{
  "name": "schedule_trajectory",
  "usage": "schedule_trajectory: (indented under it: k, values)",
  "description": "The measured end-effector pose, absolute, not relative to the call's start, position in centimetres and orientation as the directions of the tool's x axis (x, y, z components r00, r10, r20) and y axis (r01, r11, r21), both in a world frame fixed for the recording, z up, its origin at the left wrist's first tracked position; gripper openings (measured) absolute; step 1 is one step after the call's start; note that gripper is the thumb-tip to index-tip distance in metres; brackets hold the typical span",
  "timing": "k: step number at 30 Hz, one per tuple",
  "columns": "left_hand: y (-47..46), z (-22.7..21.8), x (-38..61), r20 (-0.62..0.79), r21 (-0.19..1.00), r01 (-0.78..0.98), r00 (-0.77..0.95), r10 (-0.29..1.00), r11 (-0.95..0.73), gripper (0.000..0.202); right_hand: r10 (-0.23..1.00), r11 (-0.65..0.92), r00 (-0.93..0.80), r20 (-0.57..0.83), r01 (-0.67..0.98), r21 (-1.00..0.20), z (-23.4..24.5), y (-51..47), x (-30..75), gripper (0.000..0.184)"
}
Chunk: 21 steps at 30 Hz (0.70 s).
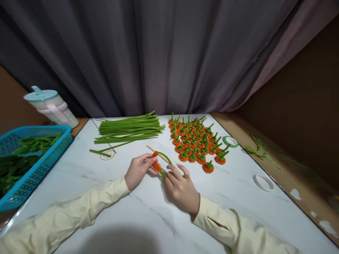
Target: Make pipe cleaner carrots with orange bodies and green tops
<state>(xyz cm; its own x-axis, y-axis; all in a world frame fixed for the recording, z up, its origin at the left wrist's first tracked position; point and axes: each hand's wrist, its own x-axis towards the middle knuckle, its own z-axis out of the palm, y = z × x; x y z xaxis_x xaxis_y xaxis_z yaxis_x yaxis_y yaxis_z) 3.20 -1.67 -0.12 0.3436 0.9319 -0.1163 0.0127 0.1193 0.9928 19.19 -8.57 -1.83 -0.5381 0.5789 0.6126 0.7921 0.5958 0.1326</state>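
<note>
Between the thumb and fingers of my left hand [140, 169] is a coiled orange pipe cleaner [157, 165]. A green pipe cleaner [164, 156] arches from its top toward my right hand [180, 185], and a green end also sticks out below the orange coil. My right hand is closed, its thumb and lower fingers near that green end, its index finger bent by the arch. A thin wooden stick [151, 148] slants behind the orange coil toward my right hand; its near end is hidden. Both hands are just above the white marbled tabletop [127, 218].
Green pipe cleaners [129, 128] lie bundled at the back. Right of them stand several orange fuzzy balls with green stems [193, 141]. Green tape [230, 141], a white ring [263, 182], rubber bands [107, 154], a blue basket [31, 187] and a tumbler [51, 106] are around.
</note>
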Motion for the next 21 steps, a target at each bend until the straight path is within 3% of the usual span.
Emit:
schedule_trajectory:
  k: [12,21]
  values:
    - [-2.41,-0.38,3.13,-0.001,0.996,0.083,0.344,0.939,-0.030,0.029,0.573,0.583,-0.543,0.613,0.797,0.161,-1.50,-8.70,19.23,0.029]
    - [-1.53,0.01,2.78,-0.199,0.938,-0.155,0.488,0.850,0.309,0.030,0.566,0.608,-0.488,0.664,0.792,0.064,-1.69,-8.51,19.29,0.014]
